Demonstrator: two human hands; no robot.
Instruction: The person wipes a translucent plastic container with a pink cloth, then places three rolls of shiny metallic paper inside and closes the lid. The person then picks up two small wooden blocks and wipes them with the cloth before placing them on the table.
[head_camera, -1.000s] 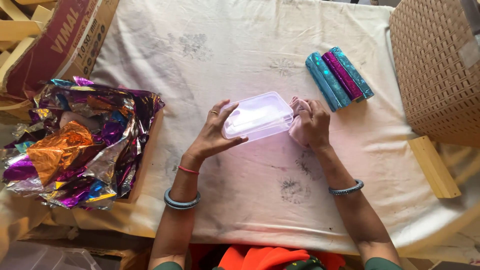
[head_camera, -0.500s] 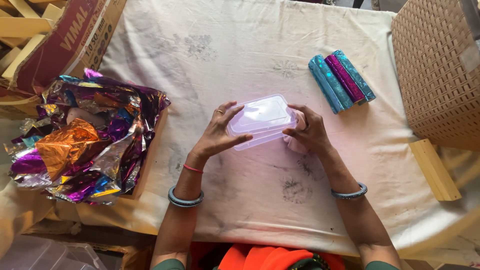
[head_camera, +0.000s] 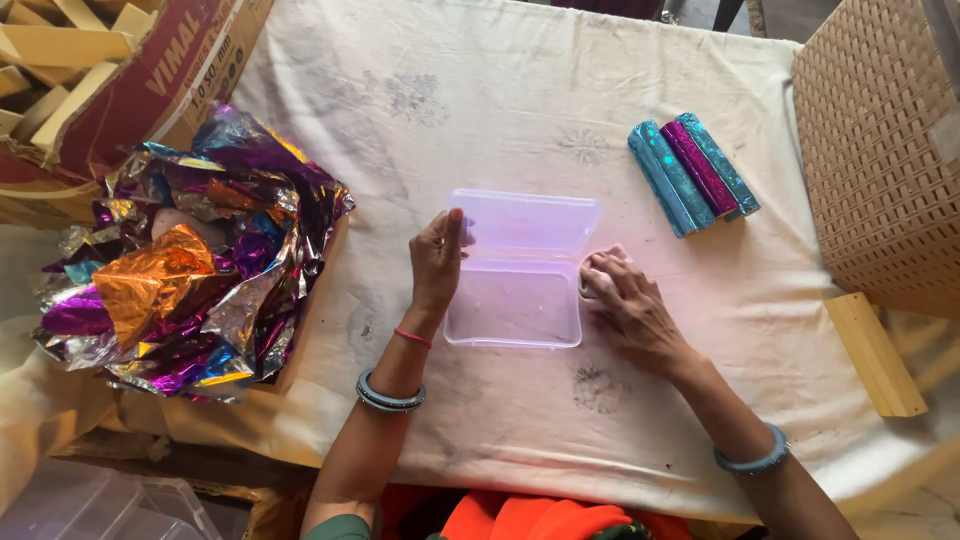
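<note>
So right now the clear plastic box (head_camera: 515, 290) sits flat on the desk (head_camera: 500, 120), dead centre of the frame, with its hinged lid flipped open toward the top of the picture. The tray part looks empty as far as I can tell. The left hand (head_camera: 437, 258) rests against the box's left edge, fingers mostly straight and pressed along the rim rather than wrapped around anything. The right hand (head_camera: 622, 300) is at the right edge, fingers curled loosely, touching the side near the hinge; I don't see it gripping anything.

Progress-wise: the box is open and laid down, so that bit seems done. Nothing's gone into it yet. The three foil-wrapped sticks (head_camera: 693, 172) (teal, magenta, teal) lie well apart in the upper right, untouched, and the heap of shiny foil sheets (head_camera: 190, 265) is off to the left. A bare wooden block (head_camera: 873, 352) sits at the right edge, and a cardboard carton of wooden blocks (head_camera: 90, 70) fills the upper left corner.

Compared with half a second ago, the box was closed and lifted between both hands, tilted a bit. Now it's down on the cloth with the lid swung back, and both hands have dropped to its sides. The sticks and foil pile look like they haven't moved.
</note>
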